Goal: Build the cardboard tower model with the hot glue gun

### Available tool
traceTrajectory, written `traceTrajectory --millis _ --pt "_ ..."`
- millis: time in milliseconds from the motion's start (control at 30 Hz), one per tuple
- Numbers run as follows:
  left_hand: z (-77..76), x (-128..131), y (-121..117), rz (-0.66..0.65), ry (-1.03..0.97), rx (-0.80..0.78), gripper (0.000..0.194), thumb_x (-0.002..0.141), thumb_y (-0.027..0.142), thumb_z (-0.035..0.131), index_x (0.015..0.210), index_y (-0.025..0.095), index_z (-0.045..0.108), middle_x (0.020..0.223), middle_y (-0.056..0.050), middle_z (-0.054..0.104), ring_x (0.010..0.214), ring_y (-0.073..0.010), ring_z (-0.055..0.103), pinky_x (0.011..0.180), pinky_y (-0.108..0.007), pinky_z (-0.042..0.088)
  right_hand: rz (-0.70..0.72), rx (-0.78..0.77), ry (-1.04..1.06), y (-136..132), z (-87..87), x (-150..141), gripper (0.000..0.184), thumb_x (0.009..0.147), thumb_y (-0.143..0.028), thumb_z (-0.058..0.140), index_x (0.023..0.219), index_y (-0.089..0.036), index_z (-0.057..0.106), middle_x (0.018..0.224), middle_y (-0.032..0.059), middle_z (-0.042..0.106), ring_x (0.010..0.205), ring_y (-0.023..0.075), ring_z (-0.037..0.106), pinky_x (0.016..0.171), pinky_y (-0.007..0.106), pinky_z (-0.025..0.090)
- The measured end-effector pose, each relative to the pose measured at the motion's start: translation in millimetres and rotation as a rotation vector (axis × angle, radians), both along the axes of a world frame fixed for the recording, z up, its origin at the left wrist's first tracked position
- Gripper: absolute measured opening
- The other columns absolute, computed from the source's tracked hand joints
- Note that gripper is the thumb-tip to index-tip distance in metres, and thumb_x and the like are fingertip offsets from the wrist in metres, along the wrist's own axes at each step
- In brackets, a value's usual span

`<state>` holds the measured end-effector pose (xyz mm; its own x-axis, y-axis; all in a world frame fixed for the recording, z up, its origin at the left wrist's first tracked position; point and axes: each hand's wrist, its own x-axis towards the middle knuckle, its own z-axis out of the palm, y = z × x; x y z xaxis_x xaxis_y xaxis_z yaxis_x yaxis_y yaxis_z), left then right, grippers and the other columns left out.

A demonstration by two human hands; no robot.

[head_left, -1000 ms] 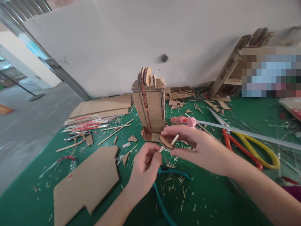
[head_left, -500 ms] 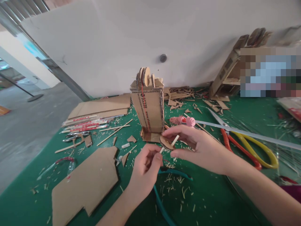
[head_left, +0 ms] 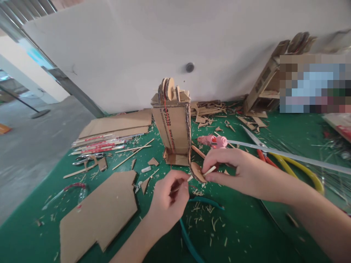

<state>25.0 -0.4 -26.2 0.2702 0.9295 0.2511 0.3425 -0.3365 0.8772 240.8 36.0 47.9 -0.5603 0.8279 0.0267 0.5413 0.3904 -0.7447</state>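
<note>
A thin wooden stick (head_left: 210,170) passes through a round cardboard disc (head_left: 196,171) above the table. My left hand (head_left: 171,199) is closed, pinching the stick on the disc's left side. On the other side, my right hand (head_left: 233,170) is closed at the stick near the disc; its thumb and index finger hold it there. Just behind stands an upright cardboard box structure (head_left: 177,128) with several discs on an axle at its top. A red string (head_left: 165,103) hangs from those discs. Under my hands lies a pair of teal-handled pliers or cutters (head_left: 189,241), its head hidden.
A pink glue gun (head_left: 216,140) lies behind my right hand, near scissors (head_left: 287,164) with red and yellow handles. Cut cardboard (head_left: 101,212) and wrapped sticks (head_left: 95,146) lie at left. Another cardboard structure (head_left: 263,80) stands at the back right. Wood shavings litter the green table.
My right hand has shifted from around the disc to a pinch on the stick beside it. The disc and stick have moved slightly right and down.
</note>
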Motion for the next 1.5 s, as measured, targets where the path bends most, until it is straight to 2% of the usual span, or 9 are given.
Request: traceTrajectory --millis 233,467,667,900,1200,1500 --pt "1.3 0.7 1.3 0.004 0.013 0.005 0.009 0.092 0.02 0.047 0.093 0.021 0.056 0.065 0.002 0.055 0.049 -0.0085 0.043 0.043 -0.02 0.031 -0.009 -0.015 0.013 -0.8 0.1 1.6 0.016 0.088 -0.035 0.054 0.083 -0.025 0.065 0.085 -0.0002 0.067 0.078 0.0161 0.06 0.072 0.031 0.047" --pt "3.7 0.8 0.9 0.013 0.004 0.024 0.009 0.091 0.019 0.047 0.093 0.021 0.056 0.063 0.002 0.056 0.05 -0.0093 0.048 0.042 -0.019 0.033 -0.074 -0.075 0.052 -0.6 -1.8 0.4 0.02 0.085 -0.038 0.058 0.1 -0.026 0.064 0.093 0.0012 0.068 0.086 0.0173 0.063 0.071 0.029 0.051" --pt "2.1 -0.7 -1.0 0.036 0.08 0.171 0.013 0.089 0.014 0.05 0.098 0.022 0.054 0.065 0.003 0.058 0.047 -0.008 0.045 0.043 -0.019 0.033 -0.04 0.029 0.023 -3.8 1.0 -1.4 0.012 0.087 -0.034 0.055 0.086 -0.025 0.064 0.085 -0.0011 0.066 0.077 0.0146 0.06 0.069 0.028 0.047" --pt "-0.6 -0.4 1.2 0.028 0.196 0.38 0.022 0.087 0.009 0.049 0.104 0.022 0.052 0.072 0.0 0.059 0.054 -0.0103 0.051 0.05 -0.022 0.039 -0.002 0.103 -0.034 -4.3 0.0 -0.6 0.015 0.089 -0.027 0.05 0.083 -0.023 0.062 0.082 0.0004 0.065 0.073 0.015 0.058 0.069 0.03 0.045" --pt "-0.1 -0.8 1.0 0.008 0.231 0.432 0.023 0.087 0.008 0.047 0.106 0.02 0.053 0.074 -0.001 0.06 0.056 -0.0107 0.051 0.052 -0.023 0.041 -0.005 0.107 -0.044 -2.3 -0.5 -0.7 0.015 0.089 -0.024 0.05 0.083 -0.022 0.063 0.083 0.001 0.067 0.072 0.0153 0.059 0.066 0.029 0.045" --pt "-1.1 -0.4 0.9 0.011 0.192 0.375 0.023 0.088 0.009 0.049 0.107 0.022 0.053 0.075 -0.002 0.061 0.057 -0.0113 0.055 0.05 -0.023 0.041 0.01 0.106 -0.054 -2.9 0.5 0.8 0.016 0.091 -0.025 0.048 0.084 -0.023 0.063 0.084 0.0005 0.066 0.075 0.015 0.059 0.068 0.029 0.046"
